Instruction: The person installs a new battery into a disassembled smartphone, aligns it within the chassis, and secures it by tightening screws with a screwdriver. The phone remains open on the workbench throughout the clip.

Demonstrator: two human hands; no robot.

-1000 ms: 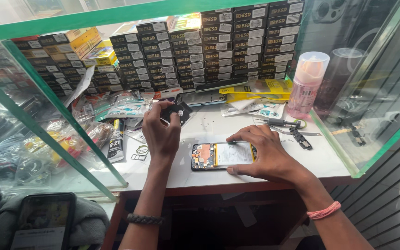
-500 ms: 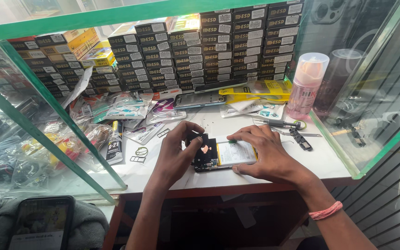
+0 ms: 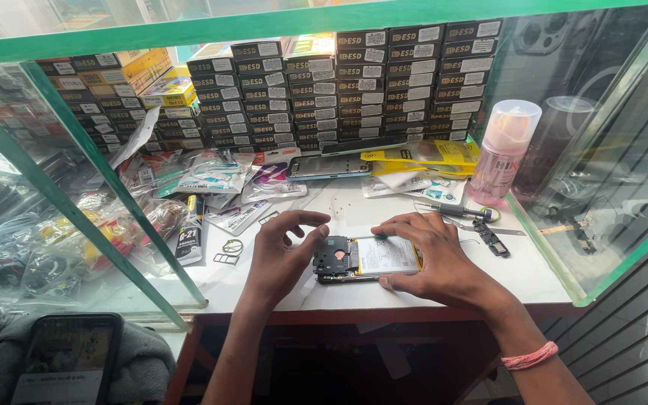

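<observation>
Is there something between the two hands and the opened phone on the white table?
No, nothing visible is between them. The left hand touches the left end of the opened phone, and the right hand rests on its right end. Tweezers and other tools lie behind, apart.

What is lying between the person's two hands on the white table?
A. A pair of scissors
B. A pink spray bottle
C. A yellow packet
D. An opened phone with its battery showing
D: an opened phone with its battery exposed lies on the white table, with the left hand at its dark end and the right hand at the other.
</observation>
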